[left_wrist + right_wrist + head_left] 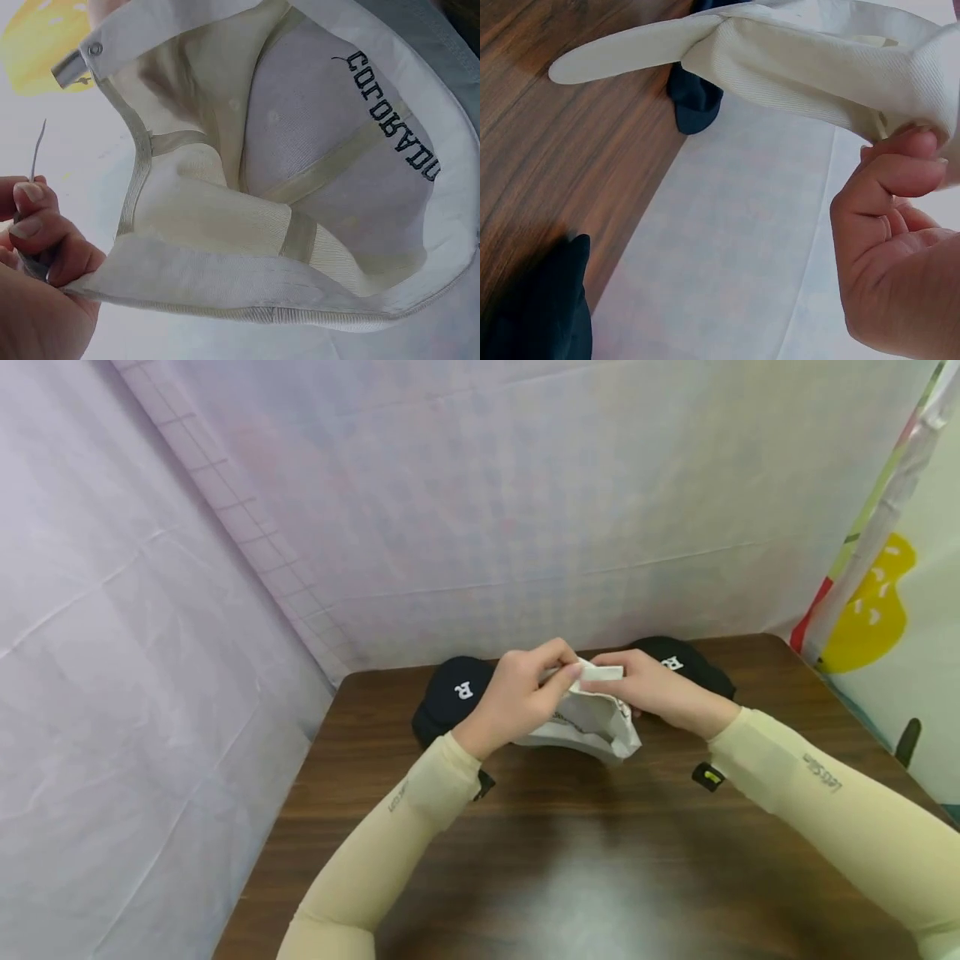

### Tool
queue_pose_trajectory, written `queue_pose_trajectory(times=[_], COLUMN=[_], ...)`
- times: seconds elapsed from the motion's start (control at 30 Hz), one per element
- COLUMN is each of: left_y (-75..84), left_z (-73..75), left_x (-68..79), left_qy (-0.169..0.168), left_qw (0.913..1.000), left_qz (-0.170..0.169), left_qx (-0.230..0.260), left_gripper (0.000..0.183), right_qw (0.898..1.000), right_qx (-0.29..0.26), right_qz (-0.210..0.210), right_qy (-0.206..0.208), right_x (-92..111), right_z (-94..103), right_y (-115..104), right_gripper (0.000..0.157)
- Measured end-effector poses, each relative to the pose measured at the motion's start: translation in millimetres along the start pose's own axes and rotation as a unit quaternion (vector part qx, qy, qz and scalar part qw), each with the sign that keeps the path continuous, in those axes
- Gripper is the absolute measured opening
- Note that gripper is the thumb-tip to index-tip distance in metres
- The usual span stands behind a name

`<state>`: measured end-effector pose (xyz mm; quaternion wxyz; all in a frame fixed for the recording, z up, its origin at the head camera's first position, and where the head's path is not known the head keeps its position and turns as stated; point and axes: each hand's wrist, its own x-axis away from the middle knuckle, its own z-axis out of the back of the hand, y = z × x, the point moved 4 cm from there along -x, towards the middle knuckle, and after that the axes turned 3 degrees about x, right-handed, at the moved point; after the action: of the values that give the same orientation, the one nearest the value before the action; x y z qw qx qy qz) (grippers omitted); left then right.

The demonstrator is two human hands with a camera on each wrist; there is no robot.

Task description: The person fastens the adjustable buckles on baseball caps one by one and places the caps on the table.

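Observation:
A white cap [581, 720] is held up above the table, its open underside and dark lettering [394, 124] inside showing in the left wrist view. My left hand [525, 689] pinches a thin strap end [37, 150] at one side of the cap's back opening. On the opposite side, my right hand [656, 689] grips the back edge with curled fingers [900, 161]. A small metal piece [70, 69] shows at that edge, apart from the left hand's strap end. The cap's brim [622, 56] points away from the right hand in the right wrist view.
On the brown table [540, 860], a dark cap [450, 693] with a white letter lies behind my left hand. Another dark cap [693, 668] with a similar letter lies behind my right. A pale cloth wall [487, 527] rises behind the table's far edge.

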<state>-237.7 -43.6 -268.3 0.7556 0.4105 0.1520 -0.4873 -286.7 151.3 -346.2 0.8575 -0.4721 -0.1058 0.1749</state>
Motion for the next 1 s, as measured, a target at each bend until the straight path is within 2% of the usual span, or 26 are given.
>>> queue_pose_trajectory(times=[0.17, 0.37, 0.57, 0.7, 0.83, 1.0], left_y=[-4.0, -10.3, -15.2, -20.3, -25.2, -29.0], left_z=[6.5, 12.2, 14.6, 15.6, 16.2, 14.0], left_x=[-9.8, -19.6, -29.6, -34.4, -39.2, -43.6], left_qy=[0.035, 0.069, 0.097, 0.111, 0.12, 0.123], left_qw=[0.9992, 0.9962, 0.9916, 0.9877, 0.9847, 0.983], left_qz=[0.02, 0.053, 0.083, 0.105, 0.116, 0.124], left_qx=[-0.003, -0.005, -0.018, -0.034, -0.049, -0.056], left_gripper=[0.017, 0.015, 0.011, 0.012, 0.013, 0.014], right_qw=[1.0, 1.0, 0.998, 0.995, 0.983, 0.949], right_qx=[-0.005, 0.017, 0.032, 0.051, 0.099, 0.141], right_qz=[-0.009, 0.017, 0.03, 0.029, 0.063, 0.155], right_qy=[0.005, 0.019, 0.043, 0.075, 0.139, 0.236], right_x=[5.0, 10.9, 17.4, 23.7, 33.5, 47.6], right_z=[4.3, 4.5, 7.3, 9.6, 10.5, 6.4], right_y=[-2.5, -11.8, -16.0, -18.6, -26.8, -39.7], right_gripper=[0.048, 0.05, 0.054, 0.056, 0.048, 0.033])
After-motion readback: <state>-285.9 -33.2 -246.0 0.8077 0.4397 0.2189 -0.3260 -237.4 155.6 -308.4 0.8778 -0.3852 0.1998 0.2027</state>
